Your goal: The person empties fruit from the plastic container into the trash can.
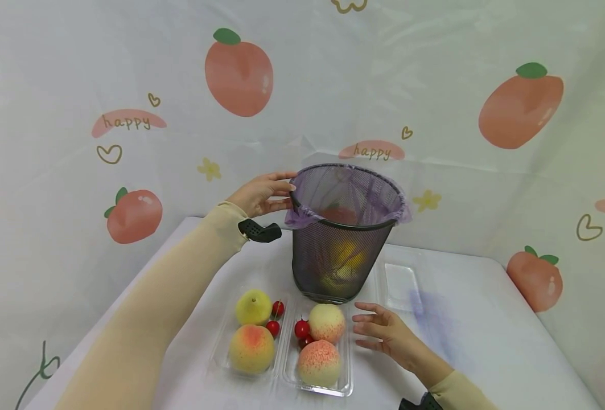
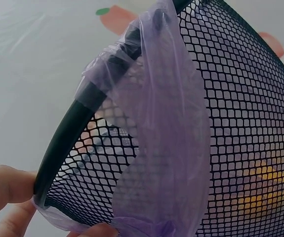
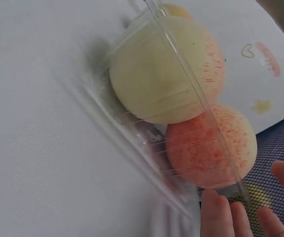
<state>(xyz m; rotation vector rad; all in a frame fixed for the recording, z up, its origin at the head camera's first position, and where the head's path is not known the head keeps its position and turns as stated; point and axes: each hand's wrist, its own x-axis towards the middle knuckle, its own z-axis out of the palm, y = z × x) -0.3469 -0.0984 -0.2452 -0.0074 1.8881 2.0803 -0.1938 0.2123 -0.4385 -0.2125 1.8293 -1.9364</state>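
Note:
A black mesh basket lined with a thin purple bag stands at the middle of the white table. My left hand grips its near-left rim, and its fingers pinch the rim and the bag edge. Red and yellow fruit show through the mesh. My right hand hovers open with spread fingers just right of a clear tray holding two peaches and cherries. Its fingertips sit close to the tray wall beside a peach.
A second clear tray to the left holds a yellow pear, a peach and cherries. An empty clear tray lies right of the basket. A fruit-print cloth hangs behind the table.

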